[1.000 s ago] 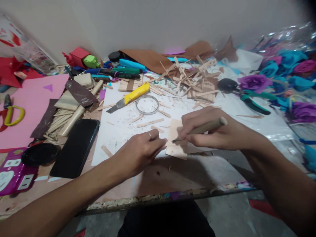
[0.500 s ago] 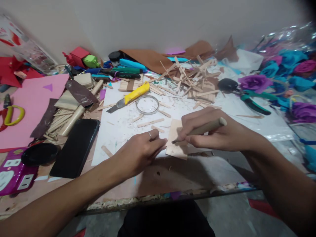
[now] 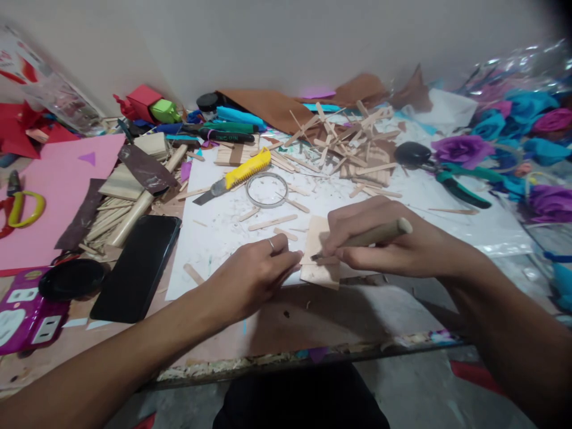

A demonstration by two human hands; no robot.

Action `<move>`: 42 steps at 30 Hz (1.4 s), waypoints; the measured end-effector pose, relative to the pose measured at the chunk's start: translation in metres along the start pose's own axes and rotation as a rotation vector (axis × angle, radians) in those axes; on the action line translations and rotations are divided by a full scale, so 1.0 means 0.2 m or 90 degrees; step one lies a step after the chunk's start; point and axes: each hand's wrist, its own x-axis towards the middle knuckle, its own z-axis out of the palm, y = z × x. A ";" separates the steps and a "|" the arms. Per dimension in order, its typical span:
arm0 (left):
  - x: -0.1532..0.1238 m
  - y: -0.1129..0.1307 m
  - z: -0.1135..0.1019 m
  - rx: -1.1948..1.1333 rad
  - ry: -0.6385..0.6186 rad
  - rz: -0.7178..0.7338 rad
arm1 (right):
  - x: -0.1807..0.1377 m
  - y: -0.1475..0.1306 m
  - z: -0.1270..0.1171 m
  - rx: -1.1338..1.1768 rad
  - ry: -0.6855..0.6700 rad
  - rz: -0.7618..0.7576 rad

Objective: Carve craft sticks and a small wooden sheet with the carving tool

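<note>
A small pale wooden board [image 3: 319, 277] lies at the front edge of the white paper, with a thin wooden craft stick [image 3: 329, 261] across it. My left hand [image 3: 261, 271], a ring on one finger, is closed at the board's left side, pinching the stick's end; the fingers partly hide the grip. In my right hand [image 3: 379, 238] is a wooden-handled carving knife [image 3: 373, 233], gripped like a pen. Its short metal blade points down-left and meets the stick, close to my left fingertips. The right fingers hide part of the handle and board.
Beyond my hands lie a yellow box cutter [image 3: 245, 170], a clear ring [image 3: 267, 190] and a heap of craft sticks [image 3: 348, 140]. Left are a black phone [image 3: 136, 268] and a purple socket block [image 3: 33, 316]. Green-handled pliers [image 3: 465, 185] and paper flowers [image 3: 531, 131] sit right.
The right hand and the carving knife have shifted very slightly; the blade stays on the stick. My left hand and the board look still.
</note>
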 end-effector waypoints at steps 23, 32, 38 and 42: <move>0.00 0.02 -0.01 -0.032 -0.005 -0.022 | 0.00 -0.06 0.05 -0.065 -0.004 0.000; 0.01 0.02 0.00 -0.007 0.000 -0.031 | 0.02 -0.10 0.09 -0.142 -0.002 -0.005; 0.01 0.02 0.00 -0.014 -0.012 -0.039 | 0.03 -0.09 0.13 -0.169 0.033 -0.018; 0.01 0.02 0.00 -0.026 0.000 -0.022 | 0.03 -0.06 0.13 -0.123 0.049 0.011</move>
